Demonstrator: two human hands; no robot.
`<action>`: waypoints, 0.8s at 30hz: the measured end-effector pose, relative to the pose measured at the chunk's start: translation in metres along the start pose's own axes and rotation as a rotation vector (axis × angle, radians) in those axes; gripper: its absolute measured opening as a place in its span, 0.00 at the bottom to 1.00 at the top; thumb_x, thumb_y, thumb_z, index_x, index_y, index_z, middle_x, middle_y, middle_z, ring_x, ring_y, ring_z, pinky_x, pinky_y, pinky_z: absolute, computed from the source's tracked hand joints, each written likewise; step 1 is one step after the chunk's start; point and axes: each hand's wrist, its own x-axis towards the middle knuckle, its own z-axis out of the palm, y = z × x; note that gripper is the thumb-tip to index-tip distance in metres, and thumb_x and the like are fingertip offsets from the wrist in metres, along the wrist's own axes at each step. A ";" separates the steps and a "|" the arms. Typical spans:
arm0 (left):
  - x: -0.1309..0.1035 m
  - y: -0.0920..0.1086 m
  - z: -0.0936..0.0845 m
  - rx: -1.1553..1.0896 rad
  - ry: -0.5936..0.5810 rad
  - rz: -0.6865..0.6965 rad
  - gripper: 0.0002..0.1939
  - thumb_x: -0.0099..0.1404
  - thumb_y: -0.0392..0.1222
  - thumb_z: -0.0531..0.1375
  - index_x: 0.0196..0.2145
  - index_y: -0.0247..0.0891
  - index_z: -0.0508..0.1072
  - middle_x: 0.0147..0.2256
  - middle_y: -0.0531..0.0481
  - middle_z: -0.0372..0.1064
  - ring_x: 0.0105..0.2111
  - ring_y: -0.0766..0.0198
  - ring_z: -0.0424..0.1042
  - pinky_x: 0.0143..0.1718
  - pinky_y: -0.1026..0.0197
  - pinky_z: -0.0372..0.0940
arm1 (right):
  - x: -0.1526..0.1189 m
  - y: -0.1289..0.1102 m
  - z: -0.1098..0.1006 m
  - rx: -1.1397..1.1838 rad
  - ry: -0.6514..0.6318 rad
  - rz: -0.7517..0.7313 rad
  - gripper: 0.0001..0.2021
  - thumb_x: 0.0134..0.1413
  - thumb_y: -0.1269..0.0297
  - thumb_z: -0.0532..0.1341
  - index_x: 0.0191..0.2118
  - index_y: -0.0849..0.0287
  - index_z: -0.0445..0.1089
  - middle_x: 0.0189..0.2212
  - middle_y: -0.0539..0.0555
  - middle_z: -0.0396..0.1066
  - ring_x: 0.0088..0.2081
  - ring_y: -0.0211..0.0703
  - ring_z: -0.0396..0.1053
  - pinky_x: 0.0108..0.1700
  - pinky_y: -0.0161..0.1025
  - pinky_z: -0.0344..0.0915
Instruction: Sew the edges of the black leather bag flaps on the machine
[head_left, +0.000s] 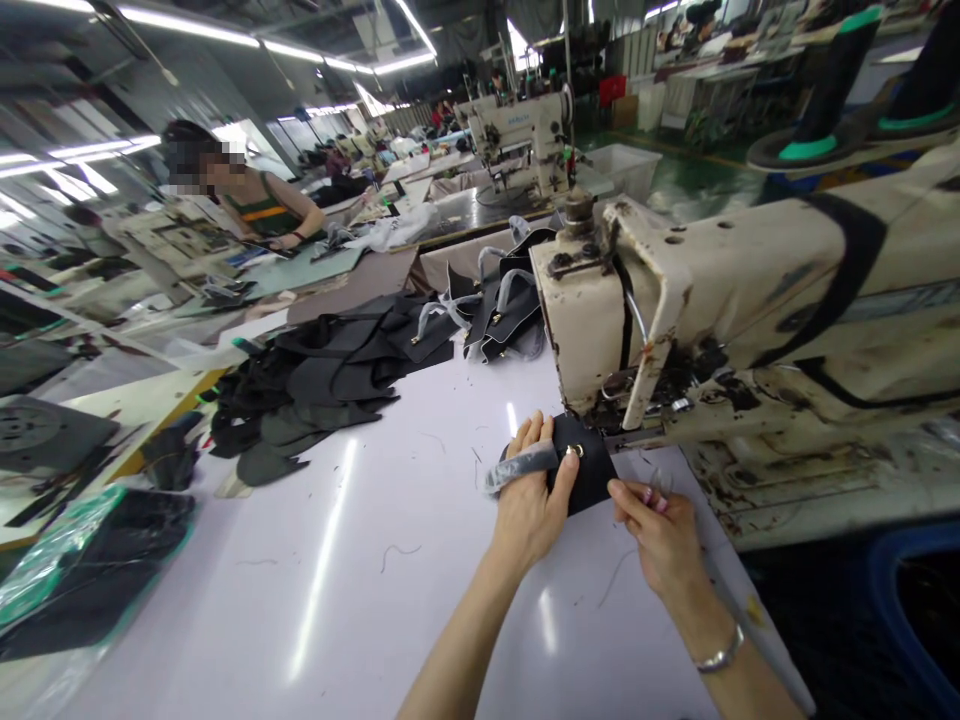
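Note:
A black fabric piece (592, 478) with a metal fitting lies under the head of a beige sewing machine (589, 310). My left hand (534, 495) rests on it, fingers under a plastic-wrapped strap (525, 466) and thumb at the fitting, so the hand holds the piece against the table. At the piece's lower right corner, my right hand (656, 525) pinches the edge between thumb and forefinger, its other fingers curled around a small pink object (654, 500). The needle area is partly hidden by the machine's head.
Black cut pieces (322, 375) lie heaped on the white table (247, 600), beside pieces with wrapped straps (506, 300). A plastic-wrapped black bundle (97, 570) is at the left. Another person (259, 205) works beyond. Thread cones (825, 100) stand at the upper right.

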 end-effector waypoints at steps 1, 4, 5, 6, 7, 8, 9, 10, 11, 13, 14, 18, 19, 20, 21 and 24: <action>0.008 0.001 0.000 0.003 -0.006 0.015 0.29 0.77 0.54 0.51 0.71 0.44 0.59 0.71 0.42 0.56 0.74 0.50 0.47 0.73 0.40 0.48 | 0.000 0.001 0.000 0.007 -0.006 -0.003 0.23 0.37 0.50 0.79 0.16 0.60 0.70 0.16 0.46 0.55 0.21 0.31 0.44 0.23 0.37 0.39; 0.028 0.006 -0.005 0.030 -0.042 0.060 0.26 0.74 0.57 0.56 0.65 0.47 0.68 0.68 0.45 0.61 0.72 0.49 0.52 0.72 0.41 0.50 | 0.002 0.006 -0.002 0.022 -0.013 -0.020 0.23 0.37 0.52 0.79 0.16 0.60 0.69 0.17 0.46 0.56 0.21 0.32 0.47 0.23 0.37 0.42; 0.033 0.009 -0.007 0.036 -0.059 0.071 0.25 0.73 0.57 0.58 0.62 0.47 0.71 0.66 0.46 0.65 0.71 0.48 0.54 0.71 0.41 0.51 | 0.002 0.008 -0.002 0.024 -0.004 -0.022 0.23 0.38 0.52 0.79 0.16 0.60 0.69 0.17 0.46 0.57 0.21 0.32 0.48 0.23 0.37 0.43; 0.037 0.011 -0.009 0.038 -0.073 0.080 0.23 0.71 0.57 0.60 0.60 0.47 0.74 0.65 0.46 0.67 0.70 0.48 0.56 0.71 0.42 0.53 | 0.002 0.010 -0.003 0.024 0.008 -0.022 0.23 0.38 0.51 0.79 0.16 0.60 0.69 0.17 0.46 0.57 0.21 0.32 0.49 0.23 0.37 0.44; 0.040 0.013 -0.010 0.038 -0.082 0.089 0.22 0.71 0.57 0.61 0.58 0.47 0.75 0.63 0.46 0.68 0.69 0.48 0.58 0.70 0.42 0.54 | 0.003 0.012 -0.004 0.021 0.019 -0.020 0.23 0.38 0.51 0.79 0.17 0.60 0.69 0.17 0.46 0.57 0.21 0.32 0.50 0.23 0.37 0.45; 0.043 0.015 -0.011 0.037 -0.085 0.099 0.21 0.70 0.56 0.62 0.56 0.47 0.76 0.63 0.46 0.69 0.69 0.47 0.59 0.70 0.42 0.55 | 0.003 0.013 -0.004 0.016 0.026 -0.018 0.22 0.39 0.51 0.79 0.17 0.60 0.70 0.17 0.46 0.57 0.21 0.32 0.50 0.22 0.37 0.45; 0.044 0.016 -0.011 0.036 -0.085 0.107 0.20 0.70 0.56 0.62 0.55 0.46 0.77 0.62 0.46 0.70 0.68 0.47 0.60 0.69 0.42 0.56 | 0.004 0.015 -0.005 0.011 0.028 -0.018 0.22 0.39 0.51 0.79 0.17 0.60 0.70 0.16 0.45 0.57 0.20 0.32 0.50 0.22 0.37 0.46; 0.046 0.016 -0.011 0.037 -0.083 0.114 0.18 0.70 0.55 0.62 0.53 0.46 0.78 0.61 0.46 0.71 0.67 0.47 0.61 0.69 0.41 0.57 | 0.004 0.016 -0.006 0.006 0.028 -0.019 0.22 0.39 0.51 0.79 0.17 0.60 0.70 0.16 0.45 0.57 0.20 0.32 0.50 0.22 0.37 0.46; 0.046 0.017 -0.011 0.037 -0.081 0.122 0.17 0.70 0.54 0.62 0.51 0.46 0.78 0.60 0.46 0.72 0.66 0.46 0.62 0.68 0.41 0.58 | 0.004 0.017 -0.006 0.003 0.027 -0.023 0.22 0.40 0.51 0.79 0.17 0.59 0.69 0.16 0.45 0.56 0.20 0.33 0.50 0.22 0.37 0.46; 0.047 0.016 -0.010 0.038 -0.076 0.146 0.15 0.71 0.53 0.62 0.48 0.45 0.80 0.56 0.45 0.75 0.65 0.46 0.63 0.66 0.41 0.60 | 0.004 0.018 -0.006 0.000 0.027 -0.033 0.23 0.40 0.51 0.79 0.17 0.59 0.69 0.17 0.46 0.56 0.21 0.33 0.50 0.22 0.37 0.46; 0.047 0.015 -0.010 0.037 -0.071 0.167 0.14 0.71 0.53 0.61 0.47 0.45 0.80 0.55 0.45 0.75 0.65 0.46 0.63 0.65 0.42 0.61 | 0.004 0.019 -0.007 -0.001 0.026 -0.037 0.23 0.41 0.51 0.78 0.17 0.59 0.69 0.17 0.46 0.56 0.21 0.33 0.50 0.22 0.37 0.46; 0.048 0.014 -0.011 0.027 -0.044 0.259 0.13 0.72 0.52 0.60 0.40 0.43 0.80 0.52 0.44 0.76 0.63 0.47 0.65 0.62 0.44 0.65 | 0.004 0.017 -0.007 -0.017 0.014 -0.036 0.23 0.42 0.50 0.78 0.17 0.59 0.68 0.17 0.46 0.56 0.21 0.33 0.49 0.23 0.37 0.44; 0.049 0.015 -0.011 0.026 -0.044 0.273 0.12 0.72 0.51 0.60 0.39 0.43 0.80 0.51 0.44 0.76 0.61 0.48 0.67 0.62 0.44 0.66 | 0.004 0.017 -0.007 -0.019 0.012 -0.032 0.23 0.42 0.51 0.78 0.16 0.60 0.68 0.16 0.46 0.56 0.21 0.33 0.48 0.23 0.37 0.44; 0.050 0.015 -0.012 0.024 -0.046 0.282 0.12 0.72 0.51 0.60 0.39 0.43 0.80 0.50 0.44 0.77 0.60 0.48 0.68 0.62 0.44 0.66 | 0.005 0.017 -0.006 -0.020 0.009 -0.028 0.23 0.42 0.51 0.78 0.17 0.60 0.69 0.16 0.46 0.56 0.21 0.33 0.48 0.23 0.37 0.44; 0.051 0.015 -0.012 0.020 -0.048 0.290 0.12 0.72 0.50 0.60 0.38 0.43 0.80 0.49 0.44 0.77 0.59 0.49 0.69 0.62 0.44 0.65 | 0.005 0.016 -0.006 -0.021 0.007 -0.024 0.23 0.43 0.51 0.78 0.17 0.60 0.69 0.16 0.46 0.56 0.21 0.32 0.48 0.23 0.37 0.44; 0.055 0.014 -0.014 0.005 -0.058 0.312 0.11 0.72 0.49 0.60 0.37 0.44 0.80 0.47 0.44 0.78 0.60 0.48 0.70 0.63 0.44 0.65 | 0.007 0.016 -0.006 -0.032 0.012 -0.022 0.21 0.43 0.52 0.78 0.18 0.59 0.70 0.17 0.46 0.58 0.21 0.33 0.50 0.24 0.37 0.46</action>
